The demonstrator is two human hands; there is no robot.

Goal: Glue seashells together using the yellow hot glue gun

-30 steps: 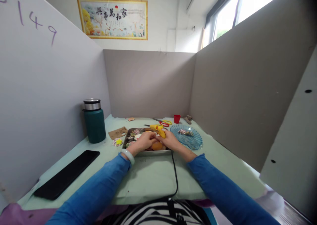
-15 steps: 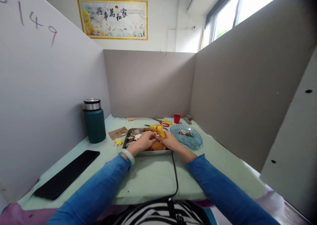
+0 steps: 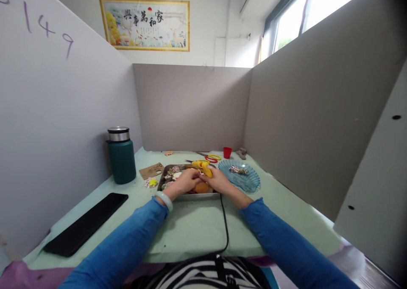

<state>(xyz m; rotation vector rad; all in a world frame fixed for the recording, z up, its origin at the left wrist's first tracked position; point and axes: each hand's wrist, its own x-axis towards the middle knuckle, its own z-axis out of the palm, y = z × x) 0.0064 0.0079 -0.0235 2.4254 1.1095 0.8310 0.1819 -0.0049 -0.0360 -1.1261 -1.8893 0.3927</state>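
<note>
My right hand [image 3: 217, 181] is wrapped around a yellow hot glue gun [image 3: 204, 167], its nozzle pointing left. A black cord [image 3: 226, 221] runs from below that hand toward the table's front edge. Fingers pinched, my left hand [image 3: 187, 180] meets the right one above a metal tray [image 3: 190, 197]; whatever lies between its fingertips is too small and hidden to make out. In the tray are several small decorative pieces [image 3: 168, 176] and an orange round piece [image 3: 201, 188]. A pale bangle [image 3: 164, 200] circles my left wrist.
Right of the tray sits a blue shell-shaped plate [image 3: 252, 182] with small patterned pieces. Behind are scissors [image 3: 212, 158] and a red cup [image 3: 227, 152]. On the left stand a green bottle [image 3: 121, 161], a brown card [image 3: 151, 171], a flower piece [image 3: 151, 182] and a black phone-like slab [image 3: 87, 223]. Partitions enclose three sides.
</note>
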